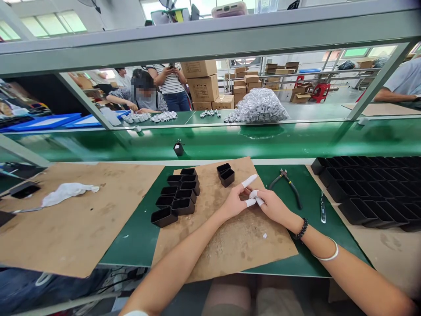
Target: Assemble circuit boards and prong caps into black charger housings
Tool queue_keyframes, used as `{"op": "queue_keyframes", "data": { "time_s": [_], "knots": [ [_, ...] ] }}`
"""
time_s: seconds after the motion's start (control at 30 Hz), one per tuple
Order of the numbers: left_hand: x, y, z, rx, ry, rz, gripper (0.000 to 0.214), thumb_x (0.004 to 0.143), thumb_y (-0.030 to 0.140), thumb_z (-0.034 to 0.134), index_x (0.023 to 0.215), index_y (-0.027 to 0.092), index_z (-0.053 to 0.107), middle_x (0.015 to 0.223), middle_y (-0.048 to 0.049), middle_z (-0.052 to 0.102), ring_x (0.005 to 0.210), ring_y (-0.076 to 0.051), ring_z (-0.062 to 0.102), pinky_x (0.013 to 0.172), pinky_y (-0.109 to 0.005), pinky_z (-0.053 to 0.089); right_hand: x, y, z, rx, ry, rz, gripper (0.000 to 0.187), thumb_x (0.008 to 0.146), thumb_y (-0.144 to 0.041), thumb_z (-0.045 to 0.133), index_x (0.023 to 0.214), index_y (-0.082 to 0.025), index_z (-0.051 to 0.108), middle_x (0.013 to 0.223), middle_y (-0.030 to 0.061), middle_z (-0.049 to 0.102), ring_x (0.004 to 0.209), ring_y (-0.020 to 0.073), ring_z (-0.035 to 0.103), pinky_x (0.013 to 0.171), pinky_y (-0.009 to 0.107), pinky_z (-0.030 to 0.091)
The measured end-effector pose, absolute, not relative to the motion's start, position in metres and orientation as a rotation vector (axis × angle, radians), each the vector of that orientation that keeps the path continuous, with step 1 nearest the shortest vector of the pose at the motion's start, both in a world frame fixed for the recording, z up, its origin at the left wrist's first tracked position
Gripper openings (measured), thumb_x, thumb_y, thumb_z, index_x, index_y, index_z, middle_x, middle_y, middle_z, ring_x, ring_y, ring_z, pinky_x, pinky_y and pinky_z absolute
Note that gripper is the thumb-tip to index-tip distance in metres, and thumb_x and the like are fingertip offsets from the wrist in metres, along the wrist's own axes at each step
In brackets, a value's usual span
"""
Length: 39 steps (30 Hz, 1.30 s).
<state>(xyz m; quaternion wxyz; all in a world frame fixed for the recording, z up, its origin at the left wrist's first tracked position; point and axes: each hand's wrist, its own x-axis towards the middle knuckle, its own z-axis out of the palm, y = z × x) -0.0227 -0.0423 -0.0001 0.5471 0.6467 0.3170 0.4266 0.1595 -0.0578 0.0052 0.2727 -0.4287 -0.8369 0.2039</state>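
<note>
My left hand point(234, 201) hovers over the brown cardboard sheet point(226, 245), its index finger stretched out and its thumb apart from it. White finger cots cover several fingertips on both hands. My right hand point(272, 205) meets it, with fingers closed together at the left fingertips; whatever lies between them is hidden. Beyond my left hand stand two small black open-topped boxes point(227, 177). To the left, several more black boxes point(184, 205) are set in two columns. Black-handled cutting pliers point(289, 186) lie on the green bench right of my hands.
A small knife-like tool point(322, 208) lies near rows of black boxes point(371, 193) on the right. White cloth point(70, 193) rests on the left cardboard. Behind the green belt point(223, 147), which carries one black box point(178, 148), are a bag of parts point(261, 106) and a seated person point(143, 94).
</note>
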Motion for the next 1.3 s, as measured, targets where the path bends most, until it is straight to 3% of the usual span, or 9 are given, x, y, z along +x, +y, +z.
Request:
{"op": "queue_keyframes", "data": {
  "time_s": [0.57,0.73,0.87,1.03,1.3],
  "knots": [
    [-0.0224,-0.0448,0.0003,1.562,0.734,0.949,0.076,0.077,0.023,0.078,0.148,0.018,0.052,0.099,-0.0030,0.065,0.084,-0.013,0.059,0.092,-0.032,0.050,0.1588,-0.0571,0.0121,-1.219,-2.152,0.592,0.021,0.061,-0.004,0.040,0.058,-0.023,0.031,0.058,-0.0011,0.044,0.058,0.0154,0.039,0.057,0.028,0.027],
    [-0.0211,-0.0431,-0.0022,1.515,0.826,0.911,0.064,0.080,0.027,0.077,0.141,0.019,0.057,0.100,-0.0037,0.066,0.083,-0.013,0.059,0.087,-0.032,0.051,0.1596,-0.0568,0.0099,-1.254,-2.084,0.574,0.019,0.065,-0.004,0.041,0.062,-0.023,0.043,0.059,-0.0011,0.051,0.057,0.0152,0.044,0.057,0.027,0.031],
    [-0.0201,-0.0415,-0.0019,1.511,0.877,0.908,0.032,0.088,0.031,0.069,0.115,0.015,0.068,0.097,-0.0055,0.069,0.084,-0.015,0.060,0.085,-0.031,0.049,0.1592,-0.0587,0.0103,-1.268,-2.027,0.577,0.034,0.076,-0.004,0.038,0.090,-0.021,0.063,0.079,0.0028,0.069,0.066,0.0173,0.058,0.062,0.027,0.042],
    [-0.0200,-0.0404,-0.0011,1.506,0.886,0.915,0.025,0.090,0.034,0.066,0.105,0.014,0.069,0.091,-0.0057,0.069,0.078,-0.015,0.060,0.077,-0.030,0.050,0.1587,-0.0608,0.0100,-1.325,-1.964,0.589,0.042,0.079,-0.005,0.042,0.110,-0.020,0.067,0.085,0.0047,0.075,0.073,0.0204,0.067,0.069,0.031,0.049],
    [-0.0196,-0.0482,0.0065,1.591,0.902,0.911,0.046,0.088,0.036,0.070,0.130,0.019,0.069,0.079,-0.0009,0.062,0.071,-0.014,0.051,0.075,-0.030,0.046,0.1673,-0.0530,0.0106,-1.337,-1.960,0.545,0.027,0.078,-0.004,0.041,0.085,-0.022,0.060,0.079,0.0027,0.075,0.070,0.0185,0.067,0.068,0.029,0.047]
  ]
}}
